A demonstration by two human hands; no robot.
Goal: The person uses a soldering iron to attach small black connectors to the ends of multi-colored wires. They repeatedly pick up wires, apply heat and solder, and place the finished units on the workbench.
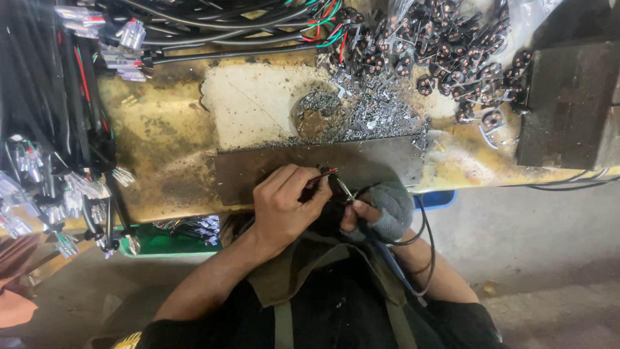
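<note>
Apron: your olive canvas apron (pixel 303 284) with webbing straps lies nearest, at the bottom middle.
Left hand: your bare left hand (pixel 284 205) is closed, fingertips pinched on the thin red and black wires (pixel 325 173) just above the near edge of the bench.
Right hand: your right hand (pixel 381 210), in a grey knit fingerless glove, is curled shut around a slim metal tool (pixel 344 189); what lies inside the fist you cannot tell.
Wires: fine, insulated, their long axis running from near left to far right, free ends pointing at the far right over the steel plate.
Tool: its bright narrow tip points far and left, meeting the wires between your two hands.
Cable: a black round cable (pixel 423 239) loops from the right fist down past your right forearm.
Steel plate: a flat, dull grey rectangular plate (pixel 387 161) lies long side left to right, just beyond your hands.
Bench: yellowed, stained and pitted bench top (pixel 161 142).
Shavings: gritty silver metal scraps (pixel 368 119) heaped beyond the plate.
Connectors: small black round parts with copper contacts (pixel 445 45) piled far right.
Harnesses: bundled wires with clear plastic plugs (pixel 64 194) hang at the left.
</note>
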